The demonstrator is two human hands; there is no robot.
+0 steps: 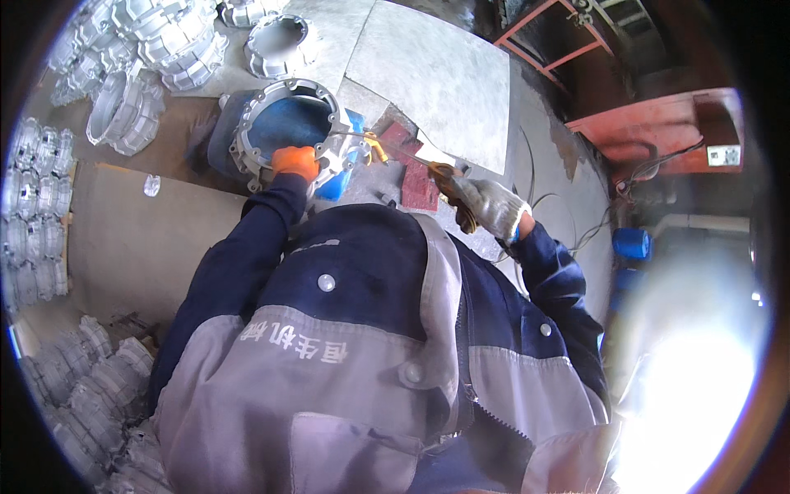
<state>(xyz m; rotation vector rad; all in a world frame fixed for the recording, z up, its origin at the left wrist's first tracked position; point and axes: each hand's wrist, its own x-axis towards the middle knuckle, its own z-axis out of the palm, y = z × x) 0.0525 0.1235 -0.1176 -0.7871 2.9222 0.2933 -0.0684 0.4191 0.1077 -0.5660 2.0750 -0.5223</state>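
An orange glove covers my left hand (296, 162), its fingers closed on the near rim of a ring-shaped silver metal casting (332, 155). The casting has a wide round opening and bolt lugs around its flange. Blue material shows through and beside it. My right hand (487, 206), in a dirty white work glove, is wrapped round the end of a thin rod-like tool (405, 154). The rod's far end reaches the casting's right side; its exact kind and tip are unclear. A yellow tool (376, 148) sits beside the casting, below the rod.
More silver castings stand at the far left (280, 45), with stacks (37, 198) along the left edge. Red blocks (420, 183) lie right of the casting. Beyond are a pale board (436, 78), hoses on the floor, a red cabinet (658, 136) and a blue drum (631, 244).
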